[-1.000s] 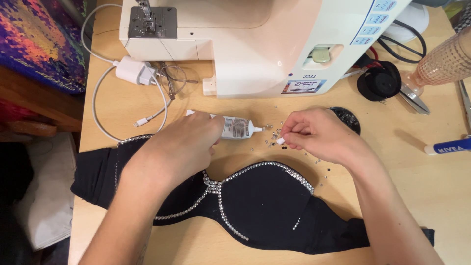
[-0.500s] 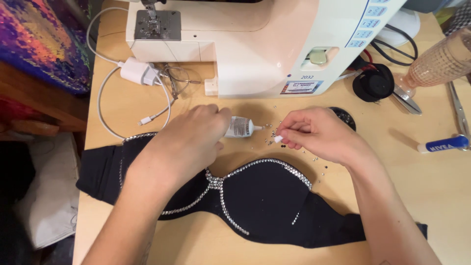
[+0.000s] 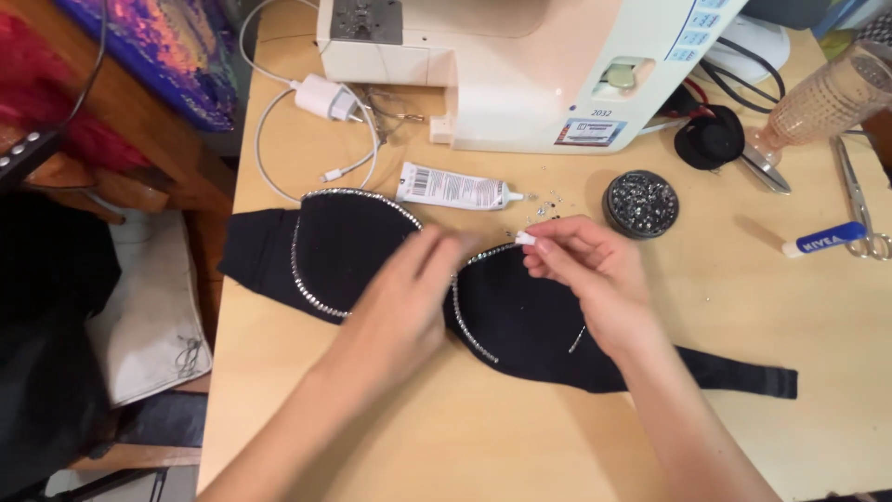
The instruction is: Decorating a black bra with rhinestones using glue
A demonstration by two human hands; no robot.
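Note:
A black bra (image 3: 348, 244) edged with rhinestones lies flat on the wooden table (image 3: 307, 409). My left hand (image 3: 409, 297), blurred, rests over the bra's centre, fingers spread, holding nothing I can see. My right hand (image 3: 590, 271) pinches a small white pick (image 3: 527, 239) just above the right cup's top edge. A white glue tube (image 3: 453, 188) lies free on the table behind the bra, nozzle pointing right. Loose rhinestones (image 3: 550, 201) are scattered by the nozzle. A round black tin of rhinestones (image 3: 641, 203) stands just behind my right hand.
A white sewing machine (image 3: 520, 65) fills the back of the table, a white charger with cable (image 3: 327, 99) to its left. At the right are a textured pink glass (image 3: 829, 95), scissors (image 3: 859, 200) and a blue-and-white tube (image 3: 825, 240). Pale cloth (image 3: 149, 307) lies off the table's left edge.
My left hand has let go of the glue tube and dropped onto the bra's centre. The tube now lies on the table. My right hand has stayed near the loose stones.

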